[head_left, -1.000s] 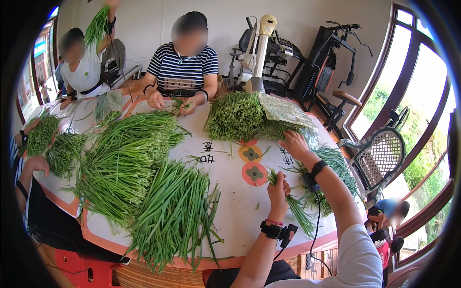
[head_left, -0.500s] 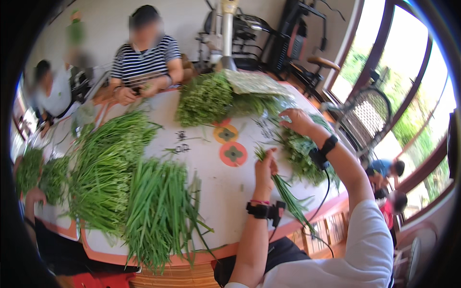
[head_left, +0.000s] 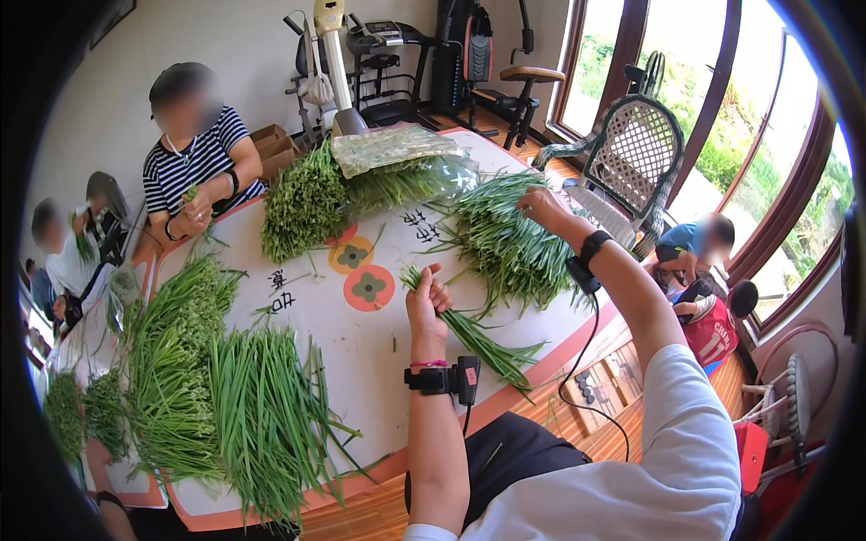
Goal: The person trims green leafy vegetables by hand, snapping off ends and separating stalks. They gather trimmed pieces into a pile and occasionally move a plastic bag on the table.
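My left hand [head_left: 427,302] is closed around a small bunch of long green stems [head_left: 492,352], whose long ends hang down to the right over the table. My right hand [head_left: 544,206] reaches up to a pile of bluish-green stems [head_left: 505,243] at the table's right side, its fingers curled at the pile's top; what they grip is too small to make out. Beyond, a bushy green bunch [head_left: 298,198] and a plastic bag [head_left: 397,153] of greens lie on the printed white table [head_left: 343,388]. Two large heaps of greens [head_left: 176,361] lie to my left.
A co-worker [head_left: 203,162] in a striped shirt handles stems across the table; another person [head_left: 68,270] works at the far left, with an arm below. A wicker chair [head_left: 622,153] stands right of the table, two crouching people [head_left: 690,252] beside the windows. Exercise machines [head_left: 397,63] line the wall.
My view has turned to the right. My right hand has moved from the bagged greens to the pile on the right. My left hand still holds its bunch of stems.
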Demonstrator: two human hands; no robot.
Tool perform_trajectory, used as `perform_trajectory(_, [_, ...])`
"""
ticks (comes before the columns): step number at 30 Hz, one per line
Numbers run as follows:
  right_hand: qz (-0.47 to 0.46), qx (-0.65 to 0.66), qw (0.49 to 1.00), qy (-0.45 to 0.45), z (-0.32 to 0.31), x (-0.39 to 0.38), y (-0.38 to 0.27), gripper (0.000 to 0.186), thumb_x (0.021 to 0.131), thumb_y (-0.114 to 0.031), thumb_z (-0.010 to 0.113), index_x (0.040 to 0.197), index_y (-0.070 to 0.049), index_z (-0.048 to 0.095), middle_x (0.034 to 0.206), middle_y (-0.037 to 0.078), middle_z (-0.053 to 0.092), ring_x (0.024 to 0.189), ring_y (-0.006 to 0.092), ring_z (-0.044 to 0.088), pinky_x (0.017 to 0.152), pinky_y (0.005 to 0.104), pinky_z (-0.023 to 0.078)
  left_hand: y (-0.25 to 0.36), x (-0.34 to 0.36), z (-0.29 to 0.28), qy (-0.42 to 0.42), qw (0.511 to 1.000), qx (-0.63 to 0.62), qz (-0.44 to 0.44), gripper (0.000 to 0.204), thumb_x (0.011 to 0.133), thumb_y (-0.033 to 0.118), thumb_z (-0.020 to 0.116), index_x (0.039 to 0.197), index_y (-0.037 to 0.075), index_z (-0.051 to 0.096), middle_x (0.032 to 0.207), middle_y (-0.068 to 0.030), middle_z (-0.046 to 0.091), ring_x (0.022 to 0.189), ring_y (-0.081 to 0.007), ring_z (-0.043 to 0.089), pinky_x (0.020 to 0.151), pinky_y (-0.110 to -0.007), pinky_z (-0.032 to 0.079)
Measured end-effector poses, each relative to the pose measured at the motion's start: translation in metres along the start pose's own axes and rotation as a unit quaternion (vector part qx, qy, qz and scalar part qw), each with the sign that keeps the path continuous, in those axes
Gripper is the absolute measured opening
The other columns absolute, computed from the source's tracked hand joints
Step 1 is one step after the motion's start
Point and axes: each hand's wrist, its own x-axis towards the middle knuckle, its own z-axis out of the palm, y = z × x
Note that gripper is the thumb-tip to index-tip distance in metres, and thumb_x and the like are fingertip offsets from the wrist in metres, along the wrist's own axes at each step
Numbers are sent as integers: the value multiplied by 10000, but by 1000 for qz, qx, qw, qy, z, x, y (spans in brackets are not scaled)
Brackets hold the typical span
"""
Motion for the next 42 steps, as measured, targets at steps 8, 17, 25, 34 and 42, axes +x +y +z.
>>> perform_trajectory(8, [0,-49,999,15,0,21,-42,107,775,-172,653,874,-144,681,922,67,611,861,286,623,715,403,497,0,2,-4,-3,1000,15,-3,299,939,278,579,1046,0,550,585,72,257,476,-41,239,421,-214,212])
perform_trajectory(17, [-59,269,960,50,-22,-9,-146,105,791,-154,660,882,-106,637,807,53,656,699,222,651,629,326,526,-13,5,9,16,981,90,169,315,958,289,544,1048,-12,567,889,-45,579,782,-148,572,777,-309,523])
perform_trajectory(25, [-47,266,957,109,-6,-20,-197,149,772,-194,695,888,-106,659,756,41,647,674,226,635,606,338,501,-11,-5,16,64,978,169,109,256,989,236,484,954,-5,565,685,36,441,578,-65,388,530,-234,363])
perform_trajectory(34, [68,71,985,143,27,18,-62,175,741,-62,653,895,-135,691,932,64,635,953,291,580,827,401,462,-3,-5,17,119,977,146,99,313,933,347,590,906,38,547,607,79,292,494,-26,261,448,-201,225])
perform_trajectory(42, [62,43,989,125,29,16,-58,155,693,-46,682,820,-136,684,873,43,622,921,274,563,815,391,441,-1,-6,15,130,978,140,81,320,934,344,587,932,26,552,603,80,279,485,-22,255,443,-201,231])
